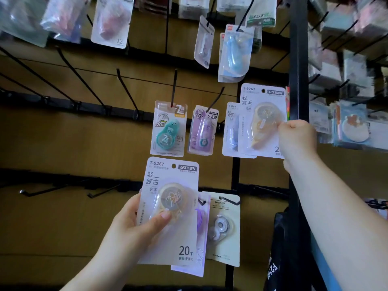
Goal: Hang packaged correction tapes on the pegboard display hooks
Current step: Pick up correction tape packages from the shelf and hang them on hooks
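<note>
Right hand [296, 137] pinching orange T-9267 pack [260, 122] by its edge, left hand [134, 223] gripping spare T-9267 pack [168, 234]: align hang hole [263, 90] with the hidden hook, push level.

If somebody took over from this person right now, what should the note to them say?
Left hand holds the lower T-9267 pack before the board.
Right hand pinches a second T-9267 pack against a hanging blue pack; no hook shows through its hole.
Done: teal pack and purple pack hang.
Left: hang both held packs; bare hooks stand further left.
</note>
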The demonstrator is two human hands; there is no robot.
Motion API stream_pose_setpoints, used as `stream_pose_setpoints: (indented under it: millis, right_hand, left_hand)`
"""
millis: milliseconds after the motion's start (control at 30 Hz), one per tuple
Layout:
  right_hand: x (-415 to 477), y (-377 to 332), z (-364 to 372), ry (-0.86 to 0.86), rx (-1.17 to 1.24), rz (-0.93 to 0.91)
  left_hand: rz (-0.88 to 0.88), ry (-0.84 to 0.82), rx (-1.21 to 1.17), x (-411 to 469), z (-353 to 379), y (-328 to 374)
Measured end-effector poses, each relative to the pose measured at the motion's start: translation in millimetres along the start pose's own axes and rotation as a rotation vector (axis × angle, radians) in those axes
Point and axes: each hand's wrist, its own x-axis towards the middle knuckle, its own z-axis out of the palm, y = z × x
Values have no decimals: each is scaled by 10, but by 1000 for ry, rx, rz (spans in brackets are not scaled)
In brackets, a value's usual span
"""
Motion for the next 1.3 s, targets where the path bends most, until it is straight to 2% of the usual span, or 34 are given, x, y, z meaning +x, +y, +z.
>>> stream_pose_setpoints:
  millis: [133, 367, 567, 767, 933, 1100, 1300]
  right_hand:
    - [-11, -10, -13, 4, 119, 79]
    - [42, -63, -53, -18, 140, 105]
    - [124, -102, -90, -54, 74, 82]
    - [141, -85, -123, -41, -52, -21]
    - [164, -10, 118, -27, -258, -29]
    - [198, 148, 480, -66, -202, 82]
    - [14, 209, 549, -108, -108, 112]
  left_hand:
    - [23, 17, 6, 8, -3, -5]
    - [-5, -1, -2, 21, -3, -45]
    - [-6, -3, -19, 25, 21, -47]
    - [-5, -20, 16, 25, 7, -85]
    - [1, -9, 8, 23, 18, -62]
    - [12, -41, 1, -1, -38, -26]
    - [40, -31, 18, 50, -128, 1]
